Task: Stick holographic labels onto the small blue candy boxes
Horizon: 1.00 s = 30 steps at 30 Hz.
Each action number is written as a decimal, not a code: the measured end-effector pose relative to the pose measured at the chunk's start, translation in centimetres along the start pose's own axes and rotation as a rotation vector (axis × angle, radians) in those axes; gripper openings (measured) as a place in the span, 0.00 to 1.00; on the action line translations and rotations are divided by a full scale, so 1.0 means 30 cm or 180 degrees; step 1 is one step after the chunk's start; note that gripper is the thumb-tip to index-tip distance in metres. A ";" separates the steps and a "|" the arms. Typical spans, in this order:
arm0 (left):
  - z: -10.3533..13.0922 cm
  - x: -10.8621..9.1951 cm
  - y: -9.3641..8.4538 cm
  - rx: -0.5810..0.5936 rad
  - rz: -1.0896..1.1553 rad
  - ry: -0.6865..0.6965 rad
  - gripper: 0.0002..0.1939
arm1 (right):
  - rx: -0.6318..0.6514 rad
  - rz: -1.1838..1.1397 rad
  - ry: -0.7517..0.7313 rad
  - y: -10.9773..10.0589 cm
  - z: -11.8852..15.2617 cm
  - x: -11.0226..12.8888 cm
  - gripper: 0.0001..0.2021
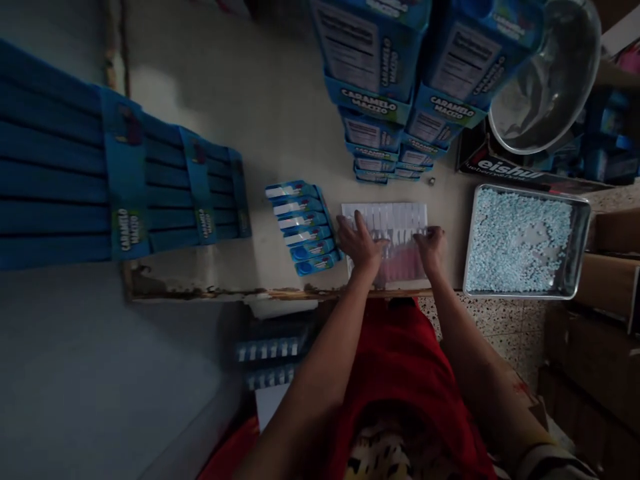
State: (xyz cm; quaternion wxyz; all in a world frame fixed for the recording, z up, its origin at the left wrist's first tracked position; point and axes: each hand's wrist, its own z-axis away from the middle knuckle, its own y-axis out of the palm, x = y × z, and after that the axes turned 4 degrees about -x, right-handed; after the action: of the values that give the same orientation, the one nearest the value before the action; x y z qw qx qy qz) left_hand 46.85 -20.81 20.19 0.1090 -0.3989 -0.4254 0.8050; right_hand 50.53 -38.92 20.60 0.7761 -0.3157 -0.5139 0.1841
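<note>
A ribbed sheet or tray (pixel 403 217), white at its far part and pinkish nearer me, lies on the table close to the front edge. My left hand (pixel 361 243) rests on its left side with fingers spread. At its right side my right hand (pixel 431 248) has its fingers pinched together at the sheet; what they grip is too small to make out. Several small blue packs (pixel 305 227) form an overlapping row just left of my left hand. To the right of my right hand is a metal tray (pixel 469 267) of small pale-blue pieces.
Stacked blue boxes (pixel 373 97) rise behind the sheet. Long rows of blue boxes (pixel 55 180) occupy the left. A clear bowl (pixel 550 87) sits on a black carton (pixel 520 172) at back right. Cardboard boxes (pixel 613 283) stand at far right.
</note>
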 end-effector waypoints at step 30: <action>0.043 0.077 -0.186 0.1802 0.1984 -0.0318 0.26 | 0.1256 -0.1587 0.0568 -0.393 -0.010 -0.021 0.27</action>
State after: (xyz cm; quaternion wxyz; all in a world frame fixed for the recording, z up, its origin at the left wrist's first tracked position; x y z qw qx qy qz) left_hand 43.46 -16.97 23.66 -0.0551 -0.4233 -0.0514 0.9029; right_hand 50.08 -48.04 28.09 0.8855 -0.0387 -0.4597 0.0561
